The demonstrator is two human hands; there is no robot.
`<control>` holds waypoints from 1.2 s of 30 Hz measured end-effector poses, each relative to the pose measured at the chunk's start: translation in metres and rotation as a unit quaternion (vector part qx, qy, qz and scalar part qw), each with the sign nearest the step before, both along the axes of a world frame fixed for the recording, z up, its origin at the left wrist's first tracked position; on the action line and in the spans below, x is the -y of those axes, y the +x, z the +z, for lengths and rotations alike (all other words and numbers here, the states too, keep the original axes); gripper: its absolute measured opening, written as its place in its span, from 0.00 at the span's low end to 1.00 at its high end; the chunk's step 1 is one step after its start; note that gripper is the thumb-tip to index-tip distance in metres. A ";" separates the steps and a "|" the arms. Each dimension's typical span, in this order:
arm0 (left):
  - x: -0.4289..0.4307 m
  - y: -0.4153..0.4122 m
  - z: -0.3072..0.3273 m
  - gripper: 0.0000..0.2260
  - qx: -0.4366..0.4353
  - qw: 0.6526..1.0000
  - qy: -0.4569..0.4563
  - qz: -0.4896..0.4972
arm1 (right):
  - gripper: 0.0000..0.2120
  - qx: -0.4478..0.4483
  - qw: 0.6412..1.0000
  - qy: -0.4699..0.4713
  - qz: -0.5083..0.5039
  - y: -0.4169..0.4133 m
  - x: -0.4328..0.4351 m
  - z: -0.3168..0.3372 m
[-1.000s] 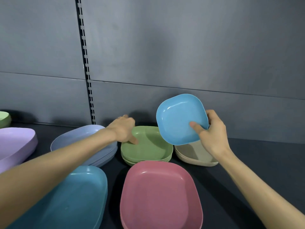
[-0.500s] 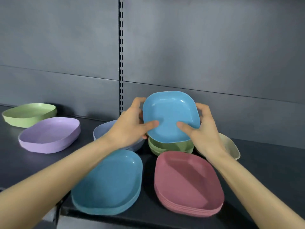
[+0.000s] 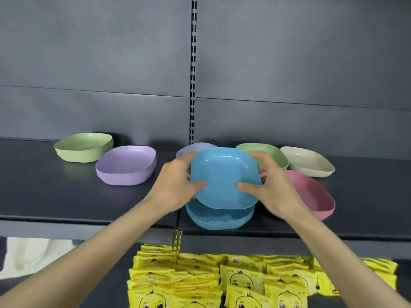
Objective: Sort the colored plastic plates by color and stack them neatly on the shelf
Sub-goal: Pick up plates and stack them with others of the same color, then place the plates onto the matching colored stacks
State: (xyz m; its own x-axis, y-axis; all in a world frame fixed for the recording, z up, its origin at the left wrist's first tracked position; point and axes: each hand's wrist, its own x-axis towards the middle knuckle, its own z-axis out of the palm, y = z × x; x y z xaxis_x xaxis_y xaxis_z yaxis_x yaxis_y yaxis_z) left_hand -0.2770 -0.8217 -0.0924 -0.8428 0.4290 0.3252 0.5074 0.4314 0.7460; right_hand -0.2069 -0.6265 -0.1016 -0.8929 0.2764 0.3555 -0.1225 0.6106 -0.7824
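I hold a small blue plate with both hands, tilted toward me, just above the stack of larger blue plates at the shelf's front edge. My left hand grips its left rim and my right hand grips its right rim, thumbs on the inside. Behind it are a pale blue plate stack, a green stack and a beige plate. A pink stack lies to the right, partly hidden by my right hand.
On the dark shelf, a purple plate stack and a green plate stack stand at the left. A slotted upright runs up the grey back wall. Yellow packets fill the shelf below.
My left hand left the green stack and took the blue plate's left rim. Both hands brought the plate toward me and down over the blue stack. The view pulled back.
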 end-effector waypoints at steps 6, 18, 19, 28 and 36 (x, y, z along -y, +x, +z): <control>0.012 0.001 -0.011 0.23 -0.043 0.997 -0.061 -0.024 | 0.32 0.057 0.995 0.081 -0.033 0.004 0.011 -0.004; 0.016 -0.016 -0.032 0.20 0.042 0.993 -0.099 -0.047 | 0.15 0.132 0.967 0.217 -0.016 -0.009 0.010 -0.008; 0.017 -0.016 -0.031 0.19 0.040 0.992 -0.103 -0.053 | 0.15 0.141 0.966 0.218 -0.010 -0.011 0.008 -0.008; 0.017 -0.017 -0.023 0.16 0.072 0.989 -0.106 -0.077 | 0.15 0.193 0.954 0.231 0.002 -0.016 0.009 -0.009; 0.021 -0.012 -0.024 0.15 0.069 0.993 -0.074 -0.068 | 0.17 0.207 0.952 0.225 0.000 -0.011 0.016 0.005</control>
State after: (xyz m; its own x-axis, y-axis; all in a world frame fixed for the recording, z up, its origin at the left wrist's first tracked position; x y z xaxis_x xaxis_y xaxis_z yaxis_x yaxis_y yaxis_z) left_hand -0.2892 -0.8428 -0.1161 -0.8054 0.5768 0.1362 0.4667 0.4756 0.7456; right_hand -0.2183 -0.6426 -0.0968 -0.9824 0.1785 0.0551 0.1391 0.8958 -0.4220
